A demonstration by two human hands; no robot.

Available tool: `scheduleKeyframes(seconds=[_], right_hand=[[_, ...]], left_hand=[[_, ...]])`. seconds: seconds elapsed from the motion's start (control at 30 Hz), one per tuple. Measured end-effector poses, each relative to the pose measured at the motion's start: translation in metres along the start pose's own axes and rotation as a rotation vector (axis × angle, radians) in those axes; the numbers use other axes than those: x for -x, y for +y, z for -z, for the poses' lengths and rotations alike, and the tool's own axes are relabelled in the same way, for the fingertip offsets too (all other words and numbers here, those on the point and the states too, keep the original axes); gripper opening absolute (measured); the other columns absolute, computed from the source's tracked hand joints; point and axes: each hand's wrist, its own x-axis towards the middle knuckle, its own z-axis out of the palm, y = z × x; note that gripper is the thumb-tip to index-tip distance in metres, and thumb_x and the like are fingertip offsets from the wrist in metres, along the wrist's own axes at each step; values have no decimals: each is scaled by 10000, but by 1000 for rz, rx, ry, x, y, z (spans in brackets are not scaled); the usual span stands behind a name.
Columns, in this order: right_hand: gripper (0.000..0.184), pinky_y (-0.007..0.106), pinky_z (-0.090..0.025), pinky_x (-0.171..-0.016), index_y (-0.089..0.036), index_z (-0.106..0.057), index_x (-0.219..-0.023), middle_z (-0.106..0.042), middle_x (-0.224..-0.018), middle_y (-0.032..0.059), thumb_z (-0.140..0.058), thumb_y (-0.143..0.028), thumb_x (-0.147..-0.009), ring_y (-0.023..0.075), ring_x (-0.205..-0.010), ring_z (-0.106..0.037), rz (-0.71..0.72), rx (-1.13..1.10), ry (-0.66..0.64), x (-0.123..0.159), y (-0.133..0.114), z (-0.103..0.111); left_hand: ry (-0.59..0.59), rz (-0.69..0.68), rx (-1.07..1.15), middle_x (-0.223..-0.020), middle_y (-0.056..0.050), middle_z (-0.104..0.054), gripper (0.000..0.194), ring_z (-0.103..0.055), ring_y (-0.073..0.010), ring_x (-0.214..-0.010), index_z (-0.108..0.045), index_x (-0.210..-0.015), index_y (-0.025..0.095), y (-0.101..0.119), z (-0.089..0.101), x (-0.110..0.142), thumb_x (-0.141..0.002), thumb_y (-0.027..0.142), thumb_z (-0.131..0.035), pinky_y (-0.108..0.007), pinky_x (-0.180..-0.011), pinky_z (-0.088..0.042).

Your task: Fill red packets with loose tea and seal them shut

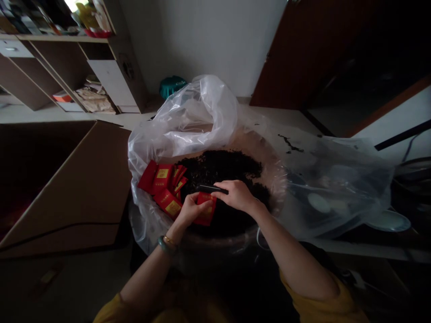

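Observation:
My left hand (190, 209) grips a small red packet (206, 215) with a gold label, held over a heap of dark loose leaves (222, 168). Just above the packet's mouth, my right hand (235, 194) is closed on a thin black scoop or stick (208, 189). The leaves lie in a round container lined with a big clear plastic bag (198, 112). Several more red packets (164, 184) are piled at the left side of the leaves, inside the bag.
An open brown cardboard box (77, 179) stands to the left. Wooden shelves (67, 58) with clutter line the back wall, next to a teal object (171, 85). Loose plastic sheet (336, 188) covers dishes at the right. A dark door (303, 49) is behind.

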Motion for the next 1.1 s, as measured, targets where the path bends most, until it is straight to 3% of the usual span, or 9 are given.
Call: scheduleKeyframes(seconds=[1.1], right_hand=[[313, 299, -523, -840, -214, -704, -1094, -726, -1064, 61, -618, -387, -847, 225, -967, -683, -27, 50, -62, -1, -6, 5]], left_hand=[[-4, 15, 19, -647, -17, -671, 466, -572, -122, -545, -699, -770, 119, 2, 2, 2, -545, 517, -791, -216, -522, -442]])
